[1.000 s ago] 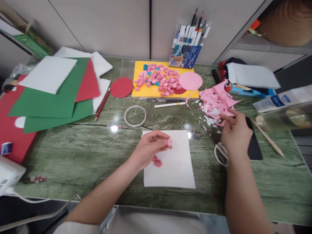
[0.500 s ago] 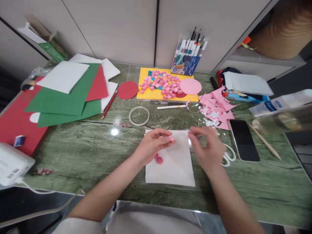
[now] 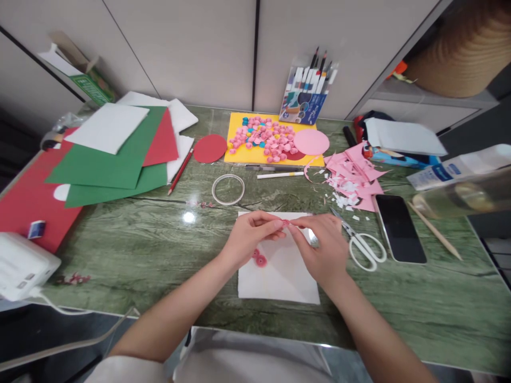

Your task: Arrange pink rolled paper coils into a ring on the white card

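Above a white paper sheet (image 3: 279, 282), both of my hands meet at a small pink paper piece (image 3: 286, 223). My left hand (image 3: 255, 234) pinches it between thumb and fingers, while the fingertips of my right hand (image 3: 321, 244) close on its other side. Most of the piece is hidden by the fingers, so its exact shape cannot be made out. Two small dark pink paper coils (image 3: 260, 260) lie on the sheet just below my left hand. White-handled scissors (image 3: 365, 249) rest on the table right of my right hand.
Beyond the hands are a tape roll (image 3: 228, 190), a white pen (image 3: 280, 175) and a yellow sheet (image 3: 235, 157) bearing many pink rolled pieces. Pink paper scraps (image 3: 355, 170), a phone (image 3: 400, 229) and a wooden stick (image 3: 435, 231) lie right. Green paper (image 3: 107, 159) is stacked left.
My right hand has moved left and down from the scissors' side to meet my left hand at the pink piece. More of the scissors now shows.
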Tool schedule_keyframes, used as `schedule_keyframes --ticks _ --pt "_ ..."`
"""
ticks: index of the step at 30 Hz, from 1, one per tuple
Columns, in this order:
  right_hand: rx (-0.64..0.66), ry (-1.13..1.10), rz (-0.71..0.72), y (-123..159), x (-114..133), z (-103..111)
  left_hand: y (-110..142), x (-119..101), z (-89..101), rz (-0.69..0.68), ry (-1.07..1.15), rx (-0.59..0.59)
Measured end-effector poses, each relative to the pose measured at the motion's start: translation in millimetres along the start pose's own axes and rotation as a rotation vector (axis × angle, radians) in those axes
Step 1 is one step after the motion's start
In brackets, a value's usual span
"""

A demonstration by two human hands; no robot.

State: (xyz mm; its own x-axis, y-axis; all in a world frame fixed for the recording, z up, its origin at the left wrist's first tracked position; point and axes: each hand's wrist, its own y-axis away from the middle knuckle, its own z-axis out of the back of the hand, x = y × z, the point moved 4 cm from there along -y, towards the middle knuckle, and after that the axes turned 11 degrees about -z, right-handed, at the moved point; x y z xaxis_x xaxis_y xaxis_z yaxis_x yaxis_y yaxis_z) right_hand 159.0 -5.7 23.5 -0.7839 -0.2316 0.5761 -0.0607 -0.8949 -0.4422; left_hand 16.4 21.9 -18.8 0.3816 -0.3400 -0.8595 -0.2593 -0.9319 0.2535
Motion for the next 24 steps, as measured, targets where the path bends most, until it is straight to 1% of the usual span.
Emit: schedule_keyframes --ticks 4,12,15,19,22,24 --pt "0.052 -0.016 -0.071 -1 -3 0 0 0 0.2 0.0 -0.052 0.021" --pt "0.226 -0.1 -0.205 -4 -7 -4 0 -1 -0.8 -0.04 -0.158 0.034" --pt "0.28 -0.12 -0.248 -4 -9 -7 0 -3 -1.4 -0.072 -0.202 0.046" --pt "0.308 -0.103 -0.276 -3 -13 -9 1 -6 -1.4 -0.118 -0.299 0.066" --pt "0.345 -0.153 -0.341 -3 -20 -11 1 -10 -0.9 -0.166 -0.4 0.078" --pt "0.366 -0.212 -0.398 -4 -25 -13 0 -16 1.2 -0.217 -0.489 0.059"
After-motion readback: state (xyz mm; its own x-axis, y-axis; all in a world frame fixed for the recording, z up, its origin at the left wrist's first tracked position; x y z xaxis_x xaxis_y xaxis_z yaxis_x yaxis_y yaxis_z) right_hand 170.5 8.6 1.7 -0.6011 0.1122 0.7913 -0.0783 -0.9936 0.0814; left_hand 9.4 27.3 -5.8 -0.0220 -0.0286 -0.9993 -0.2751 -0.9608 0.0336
